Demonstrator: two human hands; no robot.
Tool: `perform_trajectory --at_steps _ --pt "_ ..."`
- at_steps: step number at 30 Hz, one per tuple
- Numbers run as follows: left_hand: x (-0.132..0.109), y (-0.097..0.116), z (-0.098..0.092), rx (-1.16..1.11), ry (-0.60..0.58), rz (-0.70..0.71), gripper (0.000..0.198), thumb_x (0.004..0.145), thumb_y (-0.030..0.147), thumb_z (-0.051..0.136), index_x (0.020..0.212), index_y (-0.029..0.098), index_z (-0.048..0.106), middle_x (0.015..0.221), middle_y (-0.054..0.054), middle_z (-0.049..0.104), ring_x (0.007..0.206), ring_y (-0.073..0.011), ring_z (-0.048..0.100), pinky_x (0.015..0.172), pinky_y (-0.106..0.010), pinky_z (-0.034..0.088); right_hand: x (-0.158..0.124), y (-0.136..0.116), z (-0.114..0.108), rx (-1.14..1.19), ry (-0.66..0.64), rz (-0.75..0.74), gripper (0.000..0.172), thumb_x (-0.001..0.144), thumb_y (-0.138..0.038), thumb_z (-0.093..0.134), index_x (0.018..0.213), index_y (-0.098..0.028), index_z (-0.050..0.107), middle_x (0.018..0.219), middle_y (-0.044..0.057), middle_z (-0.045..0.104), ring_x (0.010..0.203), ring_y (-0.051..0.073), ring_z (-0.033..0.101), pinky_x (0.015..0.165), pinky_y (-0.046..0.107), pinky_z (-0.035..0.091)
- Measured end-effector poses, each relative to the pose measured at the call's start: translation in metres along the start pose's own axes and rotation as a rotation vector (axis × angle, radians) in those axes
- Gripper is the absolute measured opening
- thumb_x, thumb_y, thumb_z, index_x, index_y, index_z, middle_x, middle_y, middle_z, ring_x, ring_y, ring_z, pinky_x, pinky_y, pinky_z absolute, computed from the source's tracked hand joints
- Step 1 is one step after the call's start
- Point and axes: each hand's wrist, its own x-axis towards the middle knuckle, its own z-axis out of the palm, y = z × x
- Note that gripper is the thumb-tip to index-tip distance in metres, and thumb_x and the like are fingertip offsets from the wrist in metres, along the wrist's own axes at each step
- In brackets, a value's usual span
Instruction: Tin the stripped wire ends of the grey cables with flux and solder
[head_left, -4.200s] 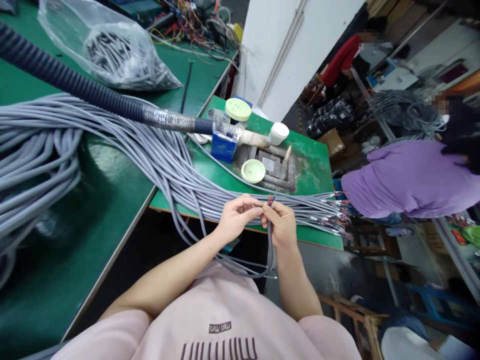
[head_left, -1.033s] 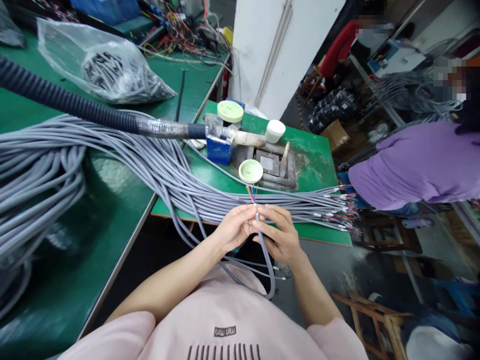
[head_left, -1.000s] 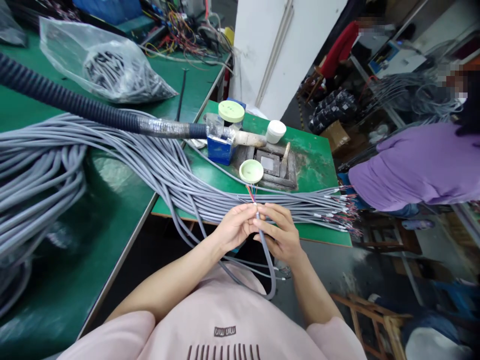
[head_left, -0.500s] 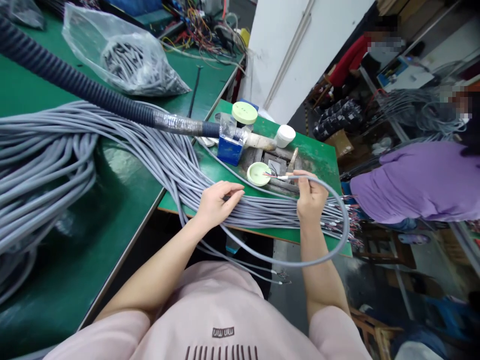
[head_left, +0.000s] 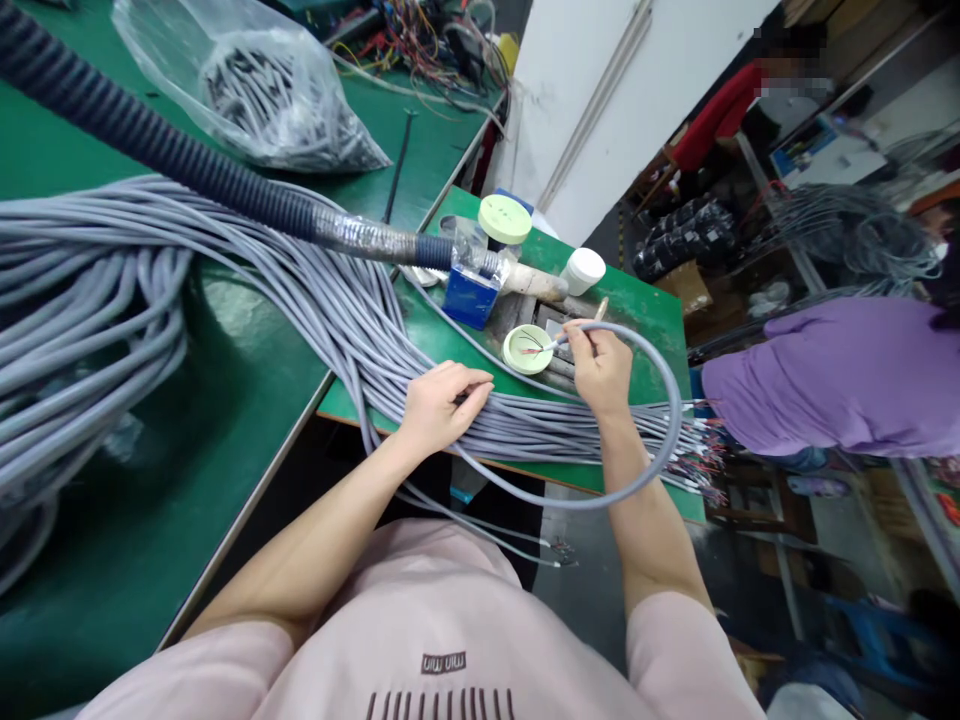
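Note:
My right hand (head_left: pixel 600 368) pinches the end of a grey cable (head_left: pixel 660 450), which loops out to the right and back under my arm. The cable's stripped coloured wire tips lie inside a small pale green dish (head_left: pixel 527 349) on the green bench. My left hand (head_left: pixel 439 405) rests with curled fingers on the thick bundle of grey cables (head_left: pixel 315 310) that runs across the bench; it seems to grip the same cable there.
A black corrugated hose (head_left: pixel 150 140) ends at a blue block (head_left: pixel 469 295) beside a metal fixture. Two lidded jars (head_left: pixel 504 220) stand behind. A plastic bag of parts (head_left: pixel 262 90) lies far left. A person in purple (head_left: pixel 825 375) bends at right.
Both hands held the cable end together in front of me; the right hand has since carried the end forward into the green dish, while the left dropped onto the cable bundle.

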Motion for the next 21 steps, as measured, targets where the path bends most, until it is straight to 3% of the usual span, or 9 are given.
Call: perform_trajectory --at_steps 11,21 --pt "-0.001 0.0 0.001 0.029 0.031 0.047 0.012 0.087 0.021 0.058 0.087 0.016 0.069 0.069 -0.002 0.067 0.063 -0.0118 0.059 0.063 -0.024 0.046 -0.001 -0.001 0.008 -0.145 -0.133 -0.087 0.028 0.095 -0.034 0.046 0.086 -0.021 0.069 0.092 0.004 0.074 0.089 0.023 0.065 0.082 0.036 0.046" --pt "-0.001 -0.001 0.001 0.034 0.022 0.051 0.012 0.087 0.021 0.058 0.086 0.016 0.068 0.066 -0.002 0.066 0.061 -0.0113 0.057 0.062 -0.024 0.046 -0.001 -0.002 0.012 -0.2 -0.158 -0.131 0.025 0.093 -0.031 0.048 0.083 -0.02 0.068 0.094 0.004 0.075 0.089 0.022 0.064 0.082 0.035 0.044"
